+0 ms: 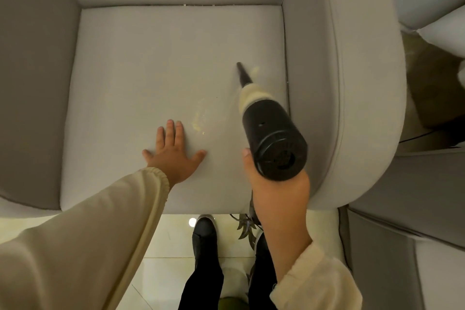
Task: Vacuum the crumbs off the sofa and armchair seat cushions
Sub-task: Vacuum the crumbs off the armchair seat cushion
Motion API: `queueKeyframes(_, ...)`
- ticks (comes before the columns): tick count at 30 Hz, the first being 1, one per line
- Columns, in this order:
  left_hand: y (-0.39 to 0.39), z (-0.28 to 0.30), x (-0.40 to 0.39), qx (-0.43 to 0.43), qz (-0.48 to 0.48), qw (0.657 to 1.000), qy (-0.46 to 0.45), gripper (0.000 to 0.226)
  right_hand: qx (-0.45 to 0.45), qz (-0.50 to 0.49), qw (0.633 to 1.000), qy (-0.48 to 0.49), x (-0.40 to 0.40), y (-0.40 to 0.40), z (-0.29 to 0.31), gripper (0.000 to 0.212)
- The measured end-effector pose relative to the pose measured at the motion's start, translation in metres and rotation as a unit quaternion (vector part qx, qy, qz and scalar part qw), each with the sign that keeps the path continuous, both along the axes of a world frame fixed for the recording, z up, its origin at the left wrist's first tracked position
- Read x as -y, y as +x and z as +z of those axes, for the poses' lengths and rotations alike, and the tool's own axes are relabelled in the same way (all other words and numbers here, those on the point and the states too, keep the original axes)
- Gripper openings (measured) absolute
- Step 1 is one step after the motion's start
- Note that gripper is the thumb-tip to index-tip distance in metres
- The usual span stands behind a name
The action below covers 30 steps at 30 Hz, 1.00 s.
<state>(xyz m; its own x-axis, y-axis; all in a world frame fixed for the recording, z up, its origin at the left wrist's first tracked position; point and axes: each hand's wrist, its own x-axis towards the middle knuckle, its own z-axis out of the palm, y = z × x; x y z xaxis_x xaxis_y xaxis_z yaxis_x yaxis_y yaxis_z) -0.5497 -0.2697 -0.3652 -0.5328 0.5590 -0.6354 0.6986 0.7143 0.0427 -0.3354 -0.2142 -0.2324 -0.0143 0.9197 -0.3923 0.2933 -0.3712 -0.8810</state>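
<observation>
Pressing flat with fingers spread, the left hand (173, 151) rests on the armchair seat cushion (130, 78). Just right of it lies a streak of crumbs (200, 118). Farther right, the right hand (276, 191) grips the handheld vacuum (271, 133), its nozzle tip on the cushion near the right armrest (352, 83).

The armchair seat cushion (151, 70) is matt, finely woven pale cloth. The hand vacuum (274, 133) at 3 o'clock is matt black plastic. At 6 o'clock, glossy floor tiles (166, 236); a ribbed knit sleeve (158, 178).
</observation>
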Motion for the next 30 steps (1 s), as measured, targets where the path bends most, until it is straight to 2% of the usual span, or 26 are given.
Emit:
queueKeyframes(3, 0.000, 0.000, 0.000, 0.000, -0.005, 1.000, -0.007, 0.107, -0.025, -0.028, 0.999, 0.031, -0.009, -0.002, 0.002, 0.033)
queueKeyframes(7, 0.001, 0.000, 0.000, 0.000, -0.005, 1.000, -0.009, 0.108, -0.013, -0.017, 0.999, 0.033, -0.002, -0.001, -0.003, 0.033)
queueKeyframes(10, 0.000, 0.000, 0.000, 0.004, -0.007, 1.000, -0.012, 0.109, 0.004, 0.025, 0.999, -0.024, 0.023, 0.006, -0.005, 0.031)
queueKeyframes(14, -0.004, 0.002, -0.001, 0.017, -0.016, 1.000, -0.014, 0.109, -0.022, 0.084, 0.996, -0.020, 0.035, 0.009, -0.001, 0.034)
queueKeyframes(18, -0.003, 0.002, -0.001, 0.008, -0.010, 1.000, -0.013, 0.109, -0.020, 0.008, 1.000, 0.014, 0.019, 0.006, 0.000, 0.027)
queueKeyframes(21, -0.002, 0.001, -0.001, 0.009, -0.010, 1.000, -0.020, 0.110, -0.016, -0.023, 0.999, 0.029, 0.013, 0.010, 0.000, 0.032)
queueKeyframes(24, -0.002, 0.000, -0.002, 0.008, -0.011, 0.999, -0.033, 0.112, 0.006, -0.011, 1.000, 0.006, 0.027, 0.017, -0.003, 0.034)
queueKeyframes(30, -0.002, 0.000, -0.002, 0.017, -0.021, 0.999, -0.038, 0.115, -0.020, 0.037, 0.999, -0.030, 0.048, 0.006, -0.003, 0.036)
